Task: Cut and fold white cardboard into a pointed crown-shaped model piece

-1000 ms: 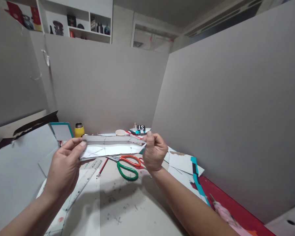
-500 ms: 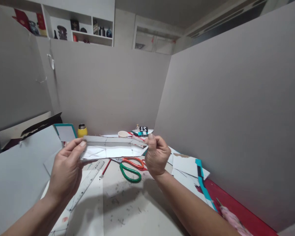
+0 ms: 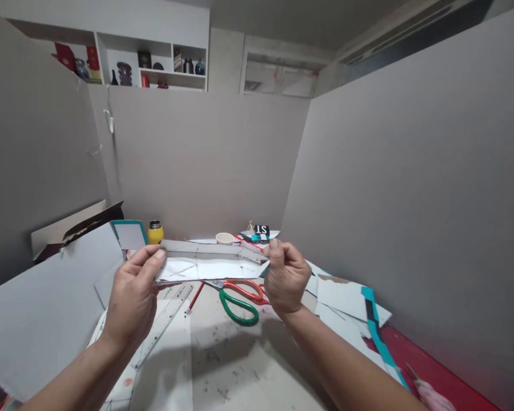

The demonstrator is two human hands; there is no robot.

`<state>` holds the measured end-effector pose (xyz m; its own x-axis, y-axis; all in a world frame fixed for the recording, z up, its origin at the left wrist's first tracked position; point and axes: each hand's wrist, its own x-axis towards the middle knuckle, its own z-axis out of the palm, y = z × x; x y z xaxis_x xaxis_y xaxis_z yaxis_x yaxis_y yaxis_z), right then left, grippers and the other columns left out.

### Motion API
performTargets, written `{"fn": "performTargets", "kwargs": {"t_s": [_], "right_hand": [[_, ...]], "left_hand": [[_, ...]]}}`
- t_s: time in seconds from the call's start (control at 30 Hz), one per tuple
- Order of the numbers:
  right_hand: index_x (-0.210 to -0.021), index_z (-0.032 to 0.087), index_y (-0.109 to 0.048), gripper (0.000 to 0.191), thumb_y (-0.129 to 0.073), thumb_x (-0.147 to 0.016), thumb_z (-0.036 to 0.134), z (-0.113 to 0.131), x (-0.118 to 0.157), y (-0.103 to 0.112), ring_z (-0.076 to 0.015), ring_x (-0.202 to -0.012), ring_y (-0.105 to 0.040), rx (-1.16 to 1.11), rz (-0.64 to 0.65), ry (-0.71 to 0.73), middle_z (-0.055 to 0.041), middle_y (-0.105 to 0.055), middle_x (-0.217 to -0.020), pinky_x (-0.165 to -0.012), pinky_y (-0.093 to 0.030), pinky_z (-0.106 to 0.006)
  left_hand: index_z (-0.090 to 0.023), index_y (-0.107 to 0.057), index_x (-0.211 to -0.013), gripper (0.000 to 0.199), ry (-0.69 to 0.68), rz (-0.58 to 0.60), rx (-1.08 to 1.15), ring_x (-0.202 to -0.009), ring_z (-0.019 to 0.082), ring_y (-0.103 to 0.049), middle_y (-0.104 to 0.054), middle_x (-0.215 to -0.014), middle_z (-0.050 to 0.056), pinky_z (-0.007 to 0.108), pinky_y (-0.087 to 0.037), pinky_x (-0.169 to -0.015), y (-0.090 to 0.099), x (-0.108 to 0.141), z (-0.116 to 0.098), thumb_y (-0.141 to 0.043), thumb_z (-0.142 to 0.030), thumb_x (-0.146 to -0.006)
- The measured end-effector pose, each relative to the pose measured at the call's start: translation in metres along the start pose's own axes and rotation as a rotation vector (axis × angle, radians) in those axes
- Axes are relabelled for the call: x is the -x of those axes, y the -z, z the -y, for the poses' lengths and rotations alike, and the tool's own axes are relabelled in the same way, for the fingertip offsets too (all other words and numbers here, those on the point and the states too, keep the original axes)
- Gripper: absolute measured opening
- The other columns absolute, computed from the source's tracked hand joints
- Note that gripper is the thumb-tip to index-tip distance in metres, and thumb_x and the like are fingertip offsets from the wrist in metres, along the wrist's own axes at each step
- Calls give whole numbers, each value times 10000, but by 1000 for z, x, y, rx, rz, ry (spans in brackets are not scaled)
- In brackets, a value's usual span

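Note:
Between my two hands, above the table, is a long piece of folded white cardboard (image 3: pixel 214 267) with pencil lines and a raised long edge. My left hand (image 3: pixel 137 285) pinches its left end, thumb on top. The right end is gripped by my right hand (image 3: pixel 286 277), its fingers curled and thumb up. Below the cardboard lie scissors (image 3: pixel 240 319) with one orange and one green handle, their blades partly hidden. A red pencil (image 3: pixel 195 298) and a clear ruler (image 3: pixel 165 325) rest left of the scissors.
Behind stand a yellow bottle (image 3: pixel 155 233), a paper cup (image 3: pixel 225 238) and a small model boat (image 3: pixel 260 233). White cardboard sheets (image 3: pixel 342 297), some edged with teal tape, lie at right. A large white board (image 3: pixel 47 308) leans at left. Grey partitions (image 3: pixel 197 160) enclose the table.
The whole view has shifted, so everything appears slightly further right and lower. Both hands keep hold of the folded cardboard, with little change in their grip.

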<state>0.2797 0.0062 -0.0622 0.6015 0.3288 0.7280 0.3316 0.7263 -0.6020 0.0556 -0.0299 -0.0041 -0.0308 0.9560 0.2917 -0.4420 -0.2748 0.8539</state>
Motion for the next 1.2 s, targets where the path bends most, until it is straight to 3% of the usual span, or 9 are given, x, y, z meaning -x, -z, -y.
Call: {"fn": "performTargets", "kwargs": {"t_s": [0.2,0.67,0.93,1.2], "right_hand": [[-555,191,-481,437,-614,-872,461,-2,0,-1,-108,-520,-360,-11,4,2,53,-404,-529,-526,-327,-241],[-582,191,-511,378,-608,-886,393,6,1,-4,-109,-532,-403,-96,13,-2,50,-461,-538,-560,-367,-242],[-598,188,-516,388,-606,-872,448,6,1,-4,-111,-545,-420,-73,8,-38,47,-469,-551,-572,-375,-246],[-580,188,-502,411,-621,-852,472,6,1,-4,-102,-503,-371,-35,13,-71,60,-418,-514,-528,-337,-240]], "left_hand": [[-180,-677,-783,152,-8,18,10,-570,95,-570,-599,-626,-36,183,-492,-552,4,-1,3,-775,-281,-726],[-178,-701,-775,135,-7,-44,29,-549,62,-539,-615,-639,-39,122,-458,-513,5,-3,1,-794,-236,-695],[-177,-689,-784,139,-23,-25,17,-517,74,-522,-594,-604,-34,146,-455,-482,5,-5,2,-782,-249,-711],[-171,-705,-802,164,-35,-61,32,-578,98,-571,-637,-668,-19,198,-521,-568,3,-5,4,-789,-253,-688]]}}
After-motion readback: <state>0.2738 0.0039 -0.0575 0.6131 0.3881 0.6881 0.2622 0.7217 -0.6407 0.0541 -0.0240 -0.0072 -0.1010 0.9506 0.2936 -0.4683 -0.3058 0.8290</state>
